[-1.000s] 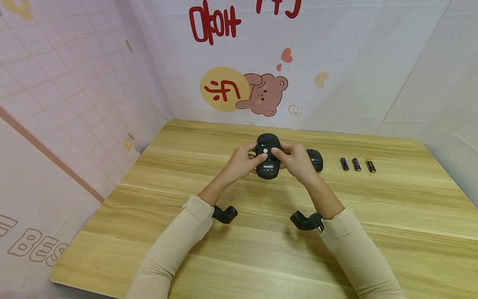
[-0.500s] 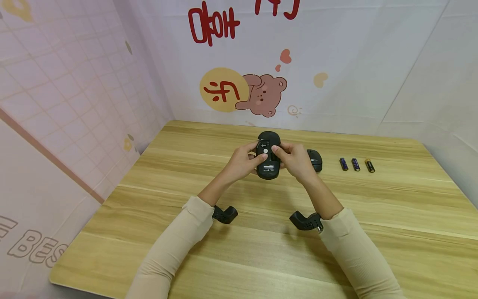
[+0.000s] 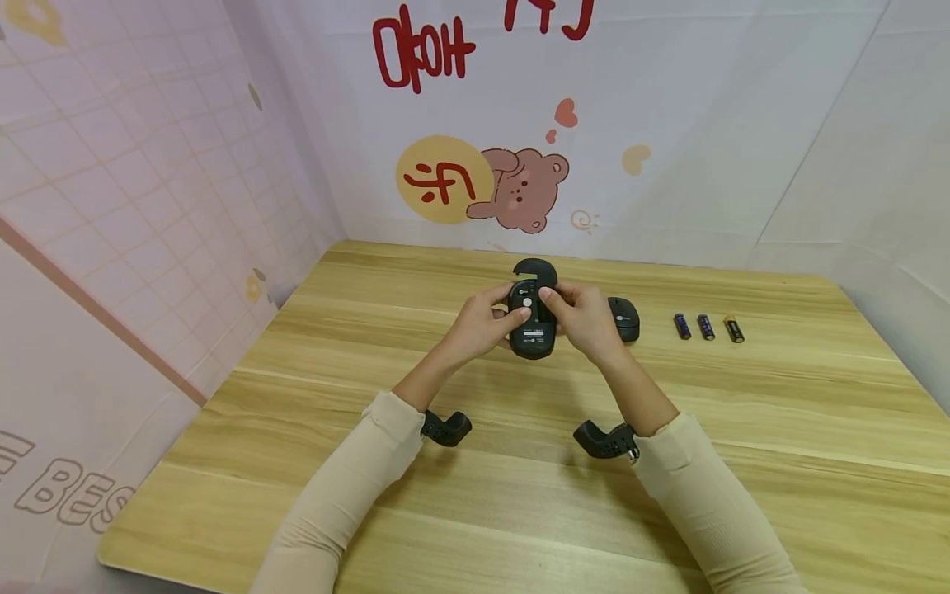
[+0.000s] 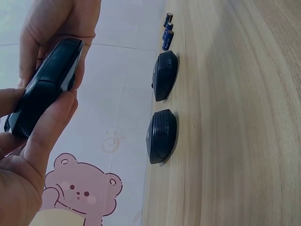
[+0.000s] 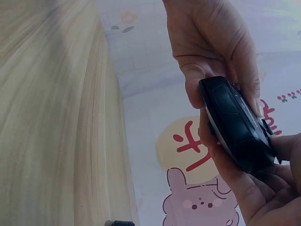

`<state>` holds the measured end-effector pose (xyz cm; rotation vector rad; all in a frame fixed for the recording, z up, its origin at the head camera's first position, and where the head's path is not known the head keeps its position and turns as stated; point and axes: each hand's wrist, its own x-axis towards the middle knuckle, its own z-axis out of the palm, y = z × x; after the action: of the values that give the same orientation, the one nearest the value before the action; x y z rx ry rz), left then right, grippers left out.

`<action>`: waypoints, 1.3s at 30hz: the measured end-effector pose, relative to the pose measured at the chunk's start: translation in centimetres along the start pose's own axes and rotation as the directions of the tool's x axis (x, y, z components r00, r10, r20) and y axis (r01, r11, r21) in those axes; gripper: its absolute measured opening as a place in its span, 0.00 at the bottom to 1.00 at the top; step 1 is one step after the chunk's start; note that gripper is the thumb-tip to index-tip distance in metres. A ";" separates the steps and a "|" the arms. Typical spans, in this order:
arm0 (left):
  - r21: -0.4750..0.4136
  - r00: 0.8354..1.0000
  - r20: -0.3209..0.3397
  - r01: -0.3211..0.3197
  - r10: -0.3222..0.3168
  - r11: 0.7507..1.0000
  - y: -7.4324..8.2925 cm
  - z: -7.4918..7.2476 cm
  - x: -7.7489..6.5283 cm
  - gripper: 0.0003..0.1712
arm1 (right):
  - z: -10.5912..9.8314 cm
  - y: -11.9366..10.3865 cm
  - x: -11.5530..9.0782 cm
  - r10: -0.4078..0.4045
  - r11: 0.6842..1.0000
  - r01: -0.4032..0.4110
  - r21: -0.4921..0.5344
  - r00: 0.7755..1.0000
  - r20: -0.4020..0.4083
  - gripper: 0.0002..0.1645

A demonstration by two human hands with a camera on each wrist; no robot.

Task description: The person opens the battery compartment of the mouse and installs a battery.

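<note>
The left hand (image 3: 481, 324) curls around a black oval plastic mouse (image 3: 533, 340), underside up above the wood-grain table (image 3: 482, 520). The right hand (image 3: 589, 318) grips its right side, thumb on the partly detached black curved cover (image 3: 538, 268). Rightward lie a second black mouse (image 3: 626, 322) and three blue or black-gold cylindrical batteries (image 3: 706, 327).

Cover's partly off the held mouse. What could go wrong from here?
1. The cover juts past the end of the mouse; it might pop free suddenly and fall.
2. The left hand and right hand hold the mouse above the table, so a slip could drop it.
3. Three loose batteries lie on the table; they might roll if knocked.
</note>
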<state>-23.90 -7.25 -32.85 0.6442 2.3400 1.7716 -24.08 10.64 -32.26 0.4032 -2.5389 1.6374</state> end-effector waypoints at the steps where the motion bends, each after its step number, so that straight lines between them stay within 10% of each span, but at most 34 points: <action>1: -0.003 1.000 0.002 -0.002 0.002 1.000 0.0 0.0 0.0 0.25 | 0.0 0.0 0.0 0.003 1.000 -0.003 -0.006 1.000 -0.003 0.19; 39: -0.023 1.000 -0.011 -0.012 0.011 1.000 -0.6 -0.3 -0.3 0.28 | 1.3 0.3 0.5 -0.091 0.995 0.083 -0.048 0.976 -0.198 0.19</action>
<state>-23.88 -7.75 -33.39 0.6474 2.3236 1.8092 -24.53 9.46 -32.96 0.3232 -2.3671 1.5121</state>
